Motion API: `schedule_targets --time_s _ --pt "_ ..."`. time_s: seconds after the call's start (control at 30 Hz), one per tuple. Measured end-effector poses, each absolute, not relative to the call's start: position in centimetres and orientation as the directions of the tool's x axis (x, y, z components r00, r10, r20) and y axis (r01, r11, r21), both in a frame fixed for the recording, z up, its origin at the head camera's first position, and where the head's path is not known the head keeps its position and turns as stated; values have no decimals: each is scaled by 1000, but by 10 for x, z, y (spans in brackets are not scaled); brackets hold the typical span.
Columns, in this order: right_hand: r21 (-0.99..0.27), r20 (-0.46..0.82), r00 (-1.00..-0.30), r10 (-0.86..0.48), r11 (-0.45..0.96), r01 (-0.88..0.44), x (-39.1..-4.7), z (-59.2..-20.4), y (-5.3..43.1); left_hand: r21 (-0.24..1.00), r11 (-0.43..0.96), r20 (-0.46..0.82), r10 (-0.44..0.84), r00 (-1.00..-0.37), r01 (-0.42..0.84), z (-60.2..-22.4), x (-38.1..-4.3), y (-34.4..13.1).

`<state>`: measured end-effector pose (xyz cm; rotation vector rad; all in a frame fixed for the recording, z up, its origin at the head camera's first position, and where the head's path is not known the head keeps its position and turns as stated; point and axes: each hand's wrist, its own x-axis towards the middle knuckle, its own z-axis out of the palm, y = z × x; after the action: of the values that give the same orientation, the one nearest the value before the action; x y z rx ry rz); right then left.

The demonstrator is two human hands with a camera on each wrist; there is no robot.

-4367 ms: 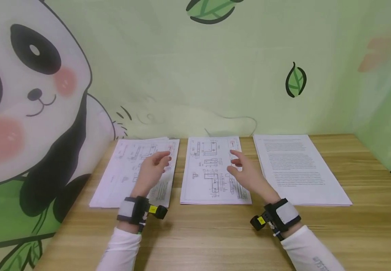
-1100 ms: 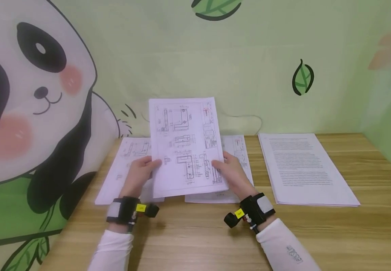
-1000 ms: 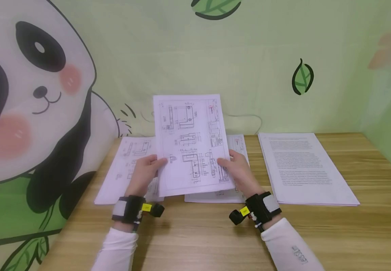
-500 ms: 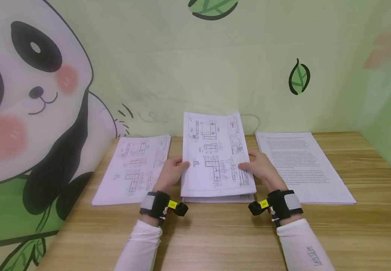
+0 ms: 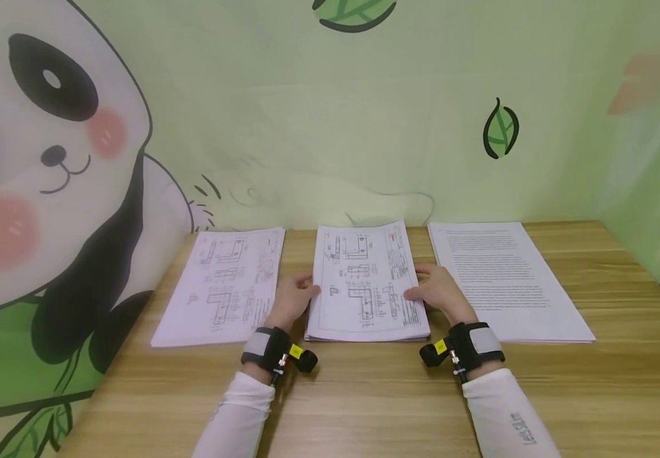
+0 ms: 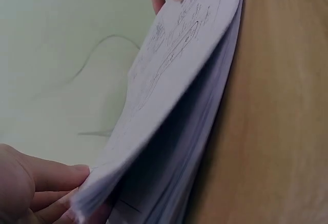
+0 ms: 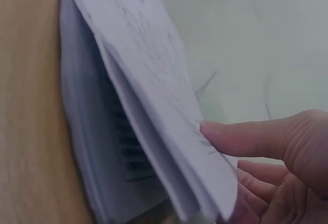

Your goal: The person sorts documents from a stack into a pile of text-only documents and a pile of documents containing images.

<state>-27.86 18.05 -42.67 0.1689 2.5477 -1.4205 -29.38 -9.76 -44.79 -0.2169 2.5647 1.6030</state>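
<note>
A sheaf of paper (image 5: 364, 299) printed with technical drawings lies over the middle stack, its two long sides held. My left hand (image 5: 292, 300) pinches its left edge, thumb on top and fingers underneath. On the right edge, my right hand (image 5: 441, 292) grips it the same way. Both wrist views show the sheaf (image 6: 154, 90) bowed, its sides raised above the lower stack (image 7: 84, 111), with a dark gap between them. In the right wrist view the right thumb (image 7: 246, 138) presses on the top sheet.
Another stack of drawings (image 5: 221, 286) lies to the left on the wooden table (image 5: 364, 407). To the right is a stack of text pages (image 5: 496, 286). Behind the table stands a green wall (image 5: 318, 127) with a painted panda (image 5: 72, 165).
Both hands carried the lifted sheaf from above the gap between the left and middle stacks to the right, then lowered it onto the middle stack. The left stack is now uncovered.
</note>
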Motion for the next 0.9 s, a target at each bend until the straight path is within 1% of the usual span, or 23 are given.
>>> schedule_targets --time_s 0.2,0.37,0.53,0.63,0.77,0.9 --pt "-840 -245 -969 16 496 221 -278 -427 180 886 420 -168 -104 -980 -196 -446 -294 -102" --pt "-810 -206 -978 44 553 196 -278 -423 179 892 415 -144 -115 -983 -179 -440 -293 -109" --pt "-761 -168 -984 67 626 172 -277 -420 178 882 442 -138 -87 -987 -162 -432 -292 -120" --pt "-757 -140 -988 68 636 151 -276 -417 174 884 440 -139 -76 -987 -159 -424 -289 -127" --pt "-773 -87 -994 61 626 106 -275 -412 164 889 445 -94 -61 -994 -111 -411 -284 -137" --pt "-793 -26 -999 28 608 38 -272 -407 147 869 490 -34 -72 -997 -65 -400 -281 -152"
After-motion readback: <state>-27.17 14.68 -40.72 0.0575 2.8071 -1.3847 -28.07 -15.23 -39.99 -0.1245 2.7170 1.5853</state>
